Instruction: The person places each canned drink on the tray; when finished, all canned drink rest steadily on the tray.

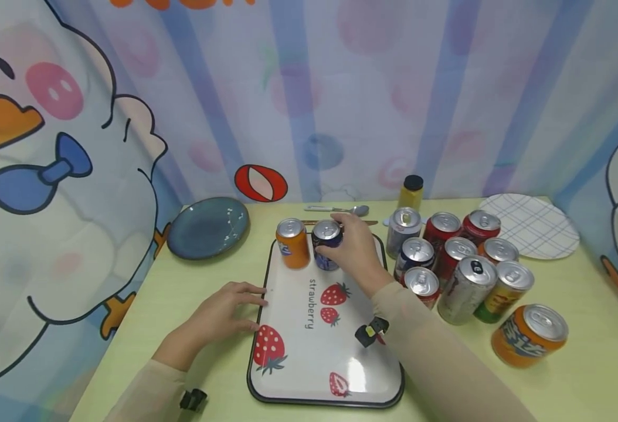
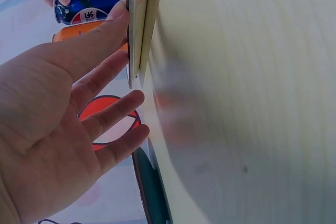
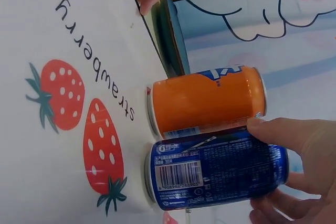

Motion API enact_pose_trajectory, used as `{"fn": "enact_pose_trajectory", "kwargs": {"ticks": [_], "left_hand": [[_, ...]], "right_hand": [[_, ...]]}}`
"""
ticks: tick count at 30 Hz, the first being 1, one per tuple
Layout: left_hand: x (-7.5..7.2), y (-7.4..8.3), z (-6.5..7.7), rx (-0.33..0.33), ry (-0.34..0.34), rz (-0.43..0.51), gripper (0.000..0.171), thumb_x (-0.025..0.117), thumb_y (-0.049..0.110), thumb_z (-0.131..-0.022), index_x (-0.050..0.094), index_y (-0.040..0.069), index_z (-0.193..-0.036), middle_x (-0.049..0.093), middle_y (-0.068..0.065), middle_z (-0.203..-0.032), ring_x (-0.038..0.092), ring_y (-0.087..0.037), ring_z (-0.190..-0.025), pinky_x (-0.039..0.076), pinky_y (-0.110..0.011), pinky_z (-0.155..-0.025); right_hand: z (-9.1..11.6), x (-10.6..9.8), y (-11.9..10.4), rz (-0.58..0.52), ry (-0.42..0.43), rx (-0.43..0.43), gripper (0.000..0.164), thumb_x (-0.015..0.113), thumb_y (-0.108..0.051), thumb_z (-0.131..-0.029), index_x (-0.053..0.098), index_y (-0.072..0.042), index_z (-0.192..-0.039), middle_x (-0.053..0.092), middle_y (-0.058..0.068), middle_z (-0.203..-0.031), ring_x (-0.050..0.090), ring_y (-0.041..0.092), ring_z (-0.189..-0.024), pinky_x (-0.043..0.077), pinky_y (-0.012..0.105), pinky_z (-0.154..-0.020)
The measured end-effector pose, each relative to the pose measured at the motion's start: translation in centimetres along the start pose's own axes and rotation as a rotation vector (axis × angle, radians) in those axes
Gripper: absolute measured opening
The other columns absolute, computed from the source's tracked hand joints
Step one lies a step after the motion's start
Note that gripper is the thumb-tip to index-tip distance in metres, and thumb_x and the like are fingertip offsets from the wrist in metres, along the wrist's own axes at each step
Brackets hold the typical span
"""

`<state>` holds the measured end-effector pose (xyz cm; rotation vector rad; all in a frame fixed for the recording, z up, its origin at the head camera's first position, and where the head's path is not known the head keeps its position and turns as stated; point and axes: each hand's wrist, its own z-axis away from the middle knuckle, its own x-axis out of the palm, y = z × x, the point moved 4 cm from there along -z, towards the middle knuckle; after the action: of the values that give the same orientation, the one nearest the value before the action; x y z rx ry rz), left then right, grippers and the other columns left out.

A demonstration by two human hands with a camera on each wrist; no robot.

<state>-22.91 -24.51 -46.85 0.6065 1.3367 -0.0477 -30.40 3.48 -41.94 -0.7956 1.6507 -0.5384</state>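
Note:
My right hand [image 1: 359,252] grips a blue Pepsi can [image 3: 226,174] near its top, thumb on one side and fingers on the other. The can stands upright at the far end of a white strawberry-print tray [image 1: 309,369] with a dark rim. Close beside it on the left, an orange soda can [image 1: 293,251] stands on the tray. My left hand [image 1: 221,316] is at the tray's left edge, its fingers spread and relaxed; in the left wrist view the thumb and index finger [image 2: 107,72] lie along the rim.
Several drink cans, including a silver can [image 1: 467,293], crowd right of the tray. An orange can [image 1: 530,337] stands nearer the front. Behind are a blue plate [image 1: 209,228], a checked plate [image 1: 530,225], a spoon [image 1: 359,210] and a yellow black-capped bottle [image 1: 411,193].

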Motion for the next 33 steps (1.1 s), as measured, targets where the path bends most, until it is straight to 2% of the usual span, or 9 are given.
{"fn": "enact_pose_trajectory", "kwargs": {"ticks": [4, 7, 11, 17, 22, 24, 26, 30, 33], "left_hand": [[-0.5, -0.3, 0.0, 0.006, 0.000, 0.006, 0.046, 0.090, 0.026, -0.080, 0.077, 0.024, -0.123, 0.062, 0.003, -0.145, 0.051, -0.031, -0.140, 0.043, -0.055, -0.117], [-0.9, -0.4, 0.0, 0.013, 0.002, 0.006, 0.046, 0.090, 0.026, -0.079, 0.077, 0.023, -0.123, 0.063, 0.001, -0.144, 0.052, -0.032, -0.139, 0.044, -0.056, -0.116], [-1.0, -0.6, 0.1, -0.011, 0.005, 0.033, 0.046, 0.091, 0.026, -0.078, 0.077, 0.024, -0.122, 0.064, 0.003, -0.144, 0.053, -0.031, -0.138, 0.044, -0.056, -0.117], [-0.1, -0.7, 0.0, -0.014, 0.003, 0.081, 0.045, 0.091, 0.026, -0.079, 0.077, 0.025, -0.122, 0.063, 0.005, -0.144, 0.052, -0.030, -0.138, 0.044, -0.057, -0.116], [0.2, -0.4, 0.0, -0.015, 0.011, 0.095, 0.044, 0.091, 0.026, -0.078, 0.078, 0.025, -0.120, 0.064, 0.006, -0.143, 0.053, -0.031, -0.137, 0.043, -0.058, -0.117], [0.2, -0.3, 0.0, -0.015, 0.014, 0.099, 0.043, 0.091, 0.026, -0.078, 0.078, 0.025, -0.119, 0.064, 0.006, -0.142, 0.052, -0.032, -0.137, 0.042, -0.059, -0.117], [0.2, -0.2, 0.0, -0.018, 0.013, 0.109, 0.043, 0.091, 0.026, -0.078, 0.078, 0.026, -0.119, 0.064, 0.007, -0.142, 0.052, -0.031, -0.138, 0.042, -0.059, -0.117], [0.2, -0.1, 0.1, -0.012, 0.010, 0.119, 0.044, 0.090, 0.028, -0.079, 0.078, 0.024, -0.121, 0.063, 0.007, -0.143, 0.052, -0.031, -0.138, 0.042, -0.058, -0.117], [0.1, -0.2, 0.1, -0.018, 0.010, 0.112, 0.044, 0.090, 0.027, -0.079, 0.078, 0.024, -0.121, 0.063, 0.007, -0.143, 0.052, -0.031, -0.138, 0.042, -0.058, -0.117]], "right_hand": [[1.2, -0.8, -0.8, 0.037, -0.024, -0.050, 0.084, 0.091, -0.026, -0.081, 0.049, -0.008, -0.151, 0.049, 0.016, -0.155, 0.048, 0.037, -0.143, 0.042, 0.052, -0.120], [2.8, -1.8, -1.6, 0.049, -0.013, -0.115, 0.075, 0.090, -0.021, -0.080, 0.056, -0.007, -0.145, 0.050, 0.015, -0.153, 0.048, 0.038, -0.142, 0.042, 0.052, -0.119], [5.4, -3.7, -2.2, 0.046, 0.013, -0.197, 0.059, 0.089, -0.016, -0.080, 0.066, -0.007, -0.133, 0.058, 0.012, -0.145, 0.055, 0.035, -0.136, 0.048, 0.051, -0.114], [9.5, -7.7, -0.6, 0.053, 0.015, -0.246, 0.046, 0.090, -0.014, -0.079, 0.072, -0.014, -0.123, 0.066, 0.006, -0.134, 0.065, 0.027, -0.124, 0.059, 0.046, -0.097], [12.4, -10.7, 1.0, 0.107, 0.000, -0.300, 0.043, 0.091, -0.014, -0.078, 0.074, -0.019, -0.117, 0.069, 0.001, -0.128, 0.067, 0.026, -0.119, 0.060, 0.047, -0.094], [13.3, -12.0, 1.4, 0.116, 0.002, -0.339, 0.044, 0.092, -0.013, -0.076, 0.074, -0.021, -0.116, 0.069, -0.002, -0.127, 0.067, 0.022, -0.117, 0.061, 0.041, -0.092], [14.2, -13.1, 1.9, 0.119, 0.011, -0.387, 0.047, 0.093, -0.012, -0.073, 0.074, -0.023, -0.115, 0.069, -0.005, -0.126, 0.068, 0.017, -0.114, 0.059, 0.027, -0.091], [15.7, -15.3, 3.3, 0.145, 0.005, -0.464, 0.056, 0.095, -0.011, -0.069, 0.073, -0.027, -0.118, 0.069, -0.009, -0.124, 0.067, 0.007, -0.110, 0.046, 0.004, -0.096], [16.5, -16.7, 4.7, 0.167, -0.042, -0.446, 0.061, 0.096, -0.015, -0.068, 0.071, -0.032, -0.122, 0.068, -0.013, -0.124, 0.064, 0.001, -0.111, 0.045, 0.002, -0.090]]}}
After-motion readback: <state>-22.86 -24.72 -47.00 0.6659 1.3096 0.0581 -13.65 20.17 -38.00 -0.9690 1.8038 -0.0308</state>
